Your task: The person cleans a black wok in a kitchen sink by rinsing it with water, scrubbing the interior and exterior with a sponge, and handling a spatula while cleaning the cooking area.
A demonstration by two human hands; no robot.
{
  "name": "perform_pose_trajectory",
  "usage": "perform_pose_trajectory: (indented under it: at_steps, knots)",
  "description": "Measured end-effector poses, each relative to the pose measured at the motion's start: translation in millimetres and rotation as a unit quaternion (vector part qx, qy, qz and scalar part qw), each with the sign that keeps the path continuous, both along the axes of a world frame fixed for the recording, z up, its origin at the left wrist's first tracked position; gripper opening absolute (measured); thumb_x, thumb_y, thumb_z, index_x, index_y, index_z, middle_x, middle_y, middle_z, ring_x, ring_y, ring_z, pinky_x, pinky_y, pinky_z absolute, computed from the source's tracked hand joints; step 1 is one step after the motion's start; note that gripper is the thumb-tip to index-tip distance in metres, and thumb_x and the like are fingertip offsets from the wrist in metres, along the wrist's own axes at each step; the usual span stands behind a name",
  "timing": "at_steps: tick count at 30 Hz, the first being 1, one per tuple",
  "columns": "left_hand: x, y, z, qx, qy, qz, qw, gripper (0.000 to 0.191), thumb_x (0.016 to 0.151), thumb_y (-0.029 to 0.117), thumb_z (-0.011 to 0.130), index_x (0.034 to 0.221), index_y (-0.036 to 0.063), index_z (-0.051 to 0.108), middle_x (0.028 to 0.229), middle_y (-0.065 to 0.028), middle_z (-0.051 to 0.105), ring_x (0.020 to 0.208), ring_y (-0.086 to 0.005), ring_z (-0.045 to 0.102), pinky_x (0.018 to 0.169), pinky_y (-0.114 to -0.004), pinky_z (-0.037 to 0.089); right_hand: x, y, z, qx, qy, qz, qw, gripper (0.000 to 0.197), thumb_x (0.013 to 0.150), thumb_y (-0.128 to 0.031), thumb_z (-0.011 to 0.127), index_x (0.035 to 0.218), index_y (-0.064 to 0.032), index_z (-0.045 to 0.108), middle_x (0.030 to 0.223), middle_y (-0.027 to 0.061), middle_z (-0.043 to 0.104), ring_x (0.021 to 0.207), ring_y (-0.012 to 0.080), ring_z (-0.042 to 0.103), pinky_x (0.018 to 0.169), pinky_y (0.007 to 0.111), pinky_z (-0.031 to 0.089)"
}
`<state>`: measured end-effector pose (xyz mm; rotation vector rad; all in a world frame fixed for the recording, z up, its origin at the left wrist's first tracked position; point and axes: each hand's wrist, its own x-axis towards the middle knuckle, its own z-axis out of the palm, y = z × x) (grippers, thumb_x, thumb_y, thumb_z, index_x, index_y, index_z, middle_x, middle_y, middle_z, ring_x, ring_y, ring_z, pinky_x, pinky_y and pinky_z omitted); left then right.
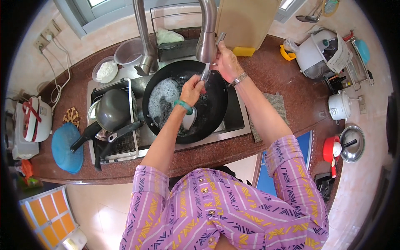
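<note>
Before me a black wok (215,109) rests over the steel sink, with suds and water in it. My left hand (192,89), a green bangle at its wrist, grips the metal handle of what looks like one long spatula (189,118). Its pale blade hangs over the wok, partly hidden by my left wrist. Under the faucet's spray head (206,47), my right hand (228,62) holds the handle's upper end. The spray head hides part of the handle and some of the right fingers.
Left of the wok, a wire rack (134,125) holds an overturned dark pan (113,110). Beyond it stand a blue plastic basket (67,147) and a bowl of white powder (105,70). A cutting board (247,25) leans behind; a grey cloth (275,104) lies right.
</note>
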<state>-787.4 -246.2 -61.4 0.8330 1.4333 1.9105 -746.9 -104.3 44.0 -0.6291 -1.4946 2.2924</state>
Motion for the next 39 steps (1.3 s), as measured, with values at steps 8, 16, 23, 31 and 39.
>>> perform_pose_trajectory:
  at_steps: [8, 16, 23, 31, 39]
  knots:
    - [-13, 36, 48, -0.025, 0.025, -0.006, 0.999, 0.026, 0.083, 0.027, 0.061, 0.083, 0.0007, 0.057, 0.064, -0.0004, 0.052, 0.057, -0.0082, 0.051, 0.049, -0.024, 0.043, 4, 3, 33, 0.276, 0.016, 0.003, 0.961, 0.026, 0.085, -0.026, 0.053, 0.091, -0.0015, 0.06, 0.076, 0.0037, 0.06, 0.065, 0.0116, 0.056, 0.055, 0.025, 0.046]
    - [-12, 32, 32, -0.278, 0.345, 0.026, 0.896, 0.038, 0.076, 0.04, 0.065, 0.08, 0.0027, 0.06, 0.066, -0.0116, 0.061, 0.057, -0.0232, 0.059, 0.057, -0.036, 0.045, 15, 8, 81, 0.333, 0.093, 0.007, 0.938, 0.021, 0.091, -0.021, 0.046, 0.096, -0.0027, 0.055, 0.08, 0.0087, 0.063, 0.074, 0.0152, 0.064, 0.06, 0.024, 0.052]
    - [-25, -7, 18, -0.191, 0.368, -0.021, 0.91, 0.023, 0.069, 0.025, 0.068, 0.08, 0.007, 0.06, 0.07, -0.0157, 0.06, 0.073, -0.0332, 0.059, 0.067, -0.039, 0.045, 42, 5, 83, 0.351, 0.079, 0.0, 0.933, 0.02, 0.092, -0.021, 0.045, 0.097, -0.0041, 0.055, 0.084, 0.0089, 0.064, 0.077, 0.0148, 0.064, 0.058, 0.021, 0.05]
    - [-33, -28, -26, -0.14, 0.161, 0.028, 0.977, 0.016, 0.078, 0.017, 0.063, 0.076, 0.002, 0.06, 0.058, -0.0048, 0.053, 0.055, -0.0132, 0.048, 0.054, -0.028, 0.041, 80, 7, 86, 0.362, 0.074, -0.085, 0.925, 0.02, 0.085, -0.024, 0.057, 0.085, -0.0045, 0.06, 0.074, 0.0059, 0.063, 0.061, 0.0074, 0.059, 0.048, 0.017, 0.044]
    - [-39, -36, -51, -0.159, 0.131, 0.131, 0.97, 0.015, 0.08, 0.017, 0.06, 0.088, 0.0047, 0.064, 0.069, -0.007, 0.061, 0.062, -0.0121, 0.055, 0.061, -0.026, 0.044, 117, -26, 103, 0.301, 0.067, -0.008, 0.951, 0.017, 0.083, -0.015, 0.057, 0.079, 0.0014, 0.06, 0.063, 0.0059, 0.059, 0.052, 0.0103, 0.058, 0.043, 0.02, 0.046]
